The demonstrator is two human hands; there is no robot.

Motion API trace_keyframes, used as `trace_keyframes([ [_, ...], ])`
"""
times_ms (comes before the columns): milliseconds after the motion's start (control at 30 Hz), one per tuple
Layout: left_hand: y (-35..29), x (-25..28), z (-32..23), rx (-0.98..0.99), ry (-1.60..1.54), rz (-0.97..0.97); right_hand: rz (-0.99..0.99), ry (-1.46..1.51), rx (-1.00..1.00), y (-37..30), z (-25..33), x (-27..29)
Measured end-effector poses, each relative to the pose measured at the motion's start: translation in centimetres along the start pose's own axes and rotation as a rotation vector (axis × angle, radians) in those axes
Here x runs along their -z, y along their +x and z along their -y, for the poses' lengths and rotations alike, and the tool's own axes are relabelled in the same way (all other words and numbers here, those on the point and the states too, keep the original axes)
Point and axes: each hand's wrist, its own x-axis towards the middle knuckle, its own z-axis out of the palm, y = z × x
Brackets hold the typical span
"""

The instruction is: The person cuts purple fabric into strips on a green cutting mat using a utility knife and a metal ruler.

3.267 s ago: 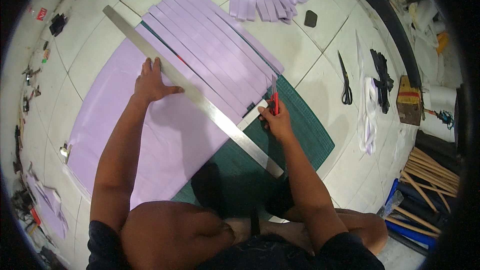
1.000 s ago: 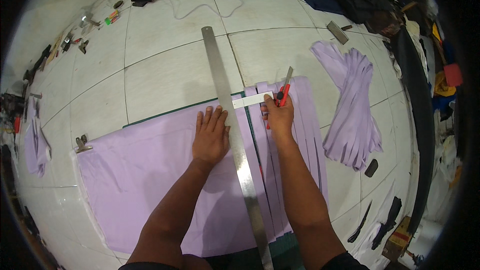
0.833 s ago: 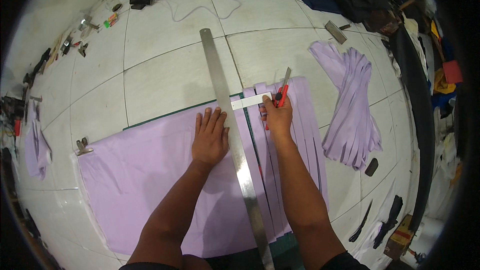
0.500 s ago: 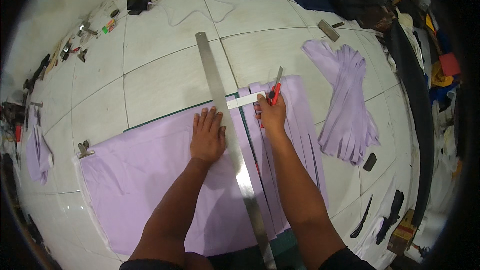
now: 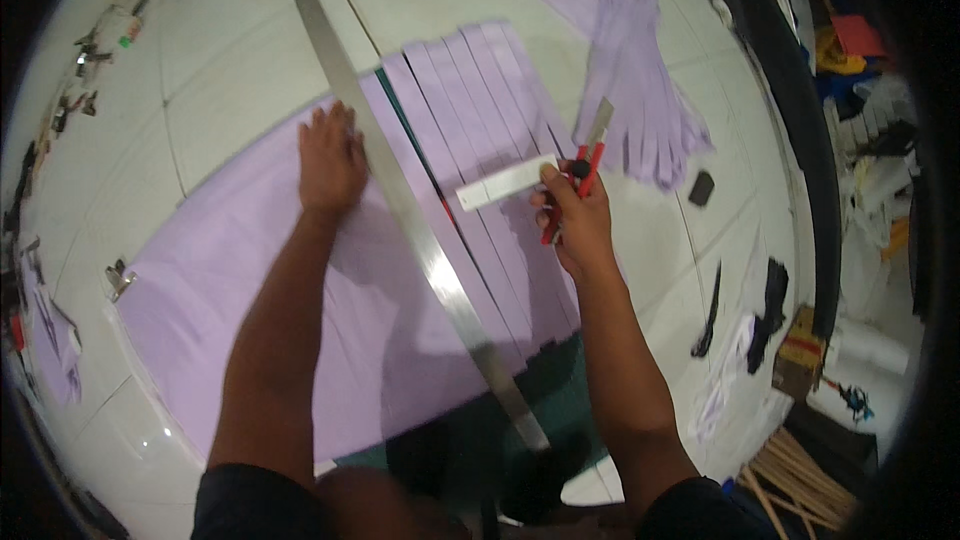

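My left hand (image 5: pixel 333 162) lies flat with fingers stretched on lilac fabric (image 5: pixel 250 270), its fingertips at the edge of a long steel ruler (image 5: pixel 415 230). The ruler runs at a slant across the fabric. My right hand (image 5: pixel 585 215) grips a red utility knife (image 5: pixel 590 165), blade out and pointing away from me, together with a short white measuring strip (image 5: pixel 508 183). That strip hangs over several cut fabric strips (image 5: pixel 480 80), its end apart from the ruler. A green cutting mat (image 5: pixel 480 420) shows beneath the fabric and in a narrow gap between pieces.
A bundle of lilac strips (image 5: pixel 635 70) lies on the tiled floor at the far right, near a small dark block (image 5: pixel 702 188). A metal clip (image 5: pixel 121 280) holds the fabric's left corner. Black scraps (image 5: pixel 768 315) and a cardboard box (image 5: pixel 800 355) are at the right.
My right hand has come nearer to me with the knife and white strip, drawing the strip's end off the ruler. My left hand stays by the ruler. The whole view has shifted.
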Motion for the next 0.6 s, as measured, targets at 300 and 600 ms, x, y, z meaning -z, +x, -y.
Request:
trace_keyframes([
  [300, 1.7, 0.9, 0.8, -0.058, 0.021, 0.111, -0.269, -0.247, -0.158, -14.8, -9.5, 14.4],
  [600, 4.5, 4.7, -0.8, -0.017, 0.121, 0.646, -0.240, -0.250, -0.119, -17.7, -12.6, 16.2],
])
